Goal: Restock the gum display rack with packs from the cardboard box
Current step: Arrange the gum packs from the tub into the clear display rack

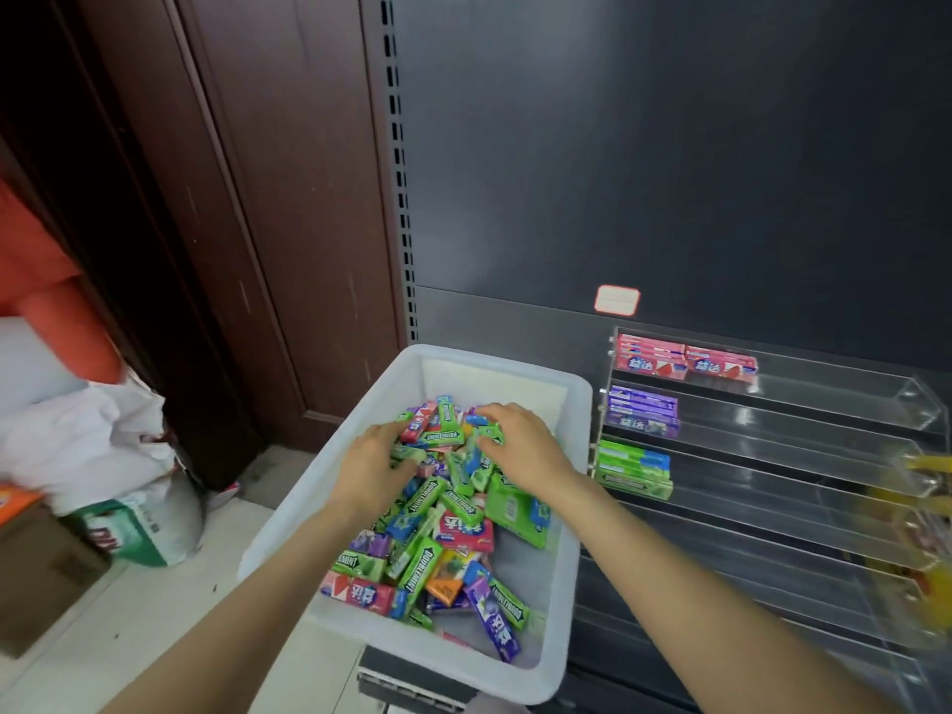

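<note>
Step in hand: sorting and picking stock; both hands deep in loose gum packs (453, 512) heaped in white plastic bin (566, 600), no cardboard box seen; left hand (378, 463) fingers curled into the pile, grasp unclear; right hand (520, 438) pinches green pack (489, 436); clear display rack (803, 445) just right, mostly bare; next: lift matching packs to the green row (634, 468).

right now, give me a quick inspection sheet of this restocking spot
surface: pale floor tiles, scuffed.
job's things: white plastic bin, not cardboard, holds a loose gum pile; clear tiered rack has pink, purple and green packs at the left ends of its top three tiers.
clutter: white bags, brown box.
grips: left hand and right hand dig in the pile; hold unclear.
cables: nothing seen.
surroundings: dark shelf panel, wooden door.
</note>
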Action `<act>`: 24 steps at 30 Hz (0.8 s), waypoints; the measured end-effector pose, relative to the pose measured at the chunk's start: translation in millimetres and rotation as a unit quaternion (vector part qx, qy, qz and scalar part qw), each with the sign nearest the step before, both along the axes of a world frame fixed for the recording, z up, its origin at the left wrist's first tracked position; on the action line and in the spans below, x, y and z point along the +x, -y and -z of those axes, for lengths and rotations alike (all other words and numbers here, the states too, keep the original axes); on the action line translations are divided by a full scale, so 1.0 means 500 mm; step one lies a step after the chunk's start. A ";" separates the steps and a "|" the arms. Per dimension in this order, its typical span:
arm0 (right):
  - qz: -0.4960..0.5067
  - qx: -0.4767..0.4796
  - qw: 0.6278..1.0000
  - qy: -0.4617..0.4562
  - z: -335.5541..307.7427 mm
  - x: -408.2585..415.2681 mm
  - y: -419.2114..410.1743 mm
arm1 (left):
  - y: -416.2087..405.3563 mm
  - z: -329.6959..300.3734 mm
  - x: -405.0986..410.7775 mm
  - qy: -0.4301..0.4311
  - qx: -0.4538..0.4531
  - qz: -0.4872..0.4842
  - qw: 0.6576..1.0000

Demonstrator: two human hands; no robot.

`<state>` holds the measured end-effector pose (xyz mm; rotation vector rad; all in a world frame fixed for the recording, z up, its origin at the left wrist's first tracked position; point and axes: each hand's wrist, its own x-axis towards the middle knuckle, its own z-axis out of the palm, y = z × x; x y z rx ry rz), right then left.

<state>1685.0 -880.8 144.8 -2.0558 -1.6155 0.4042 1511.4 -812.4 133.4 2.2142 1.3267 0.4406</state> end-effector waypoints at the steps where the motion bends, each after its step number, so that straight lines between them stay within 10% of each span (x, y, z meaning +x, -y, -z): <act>1: -0.001 -0.016 1.000 -0.002 0.009 -0.004 -0.017 | -0.008 0.004 -0.001 -0.005 -0.004 0.003 1.000; 10: -0.066 -0.128 0.989 0.044 0.077 -0.005 -0.140 | -0.081 0.043 0.027 -0.086 -0.012 0.061 0.994; 24: 0.083 0.009 0.996 -0.035 0.057 0.016 -0.130 | -0.090 0.042 0.043 -0.069 -0.001 0.051 0.996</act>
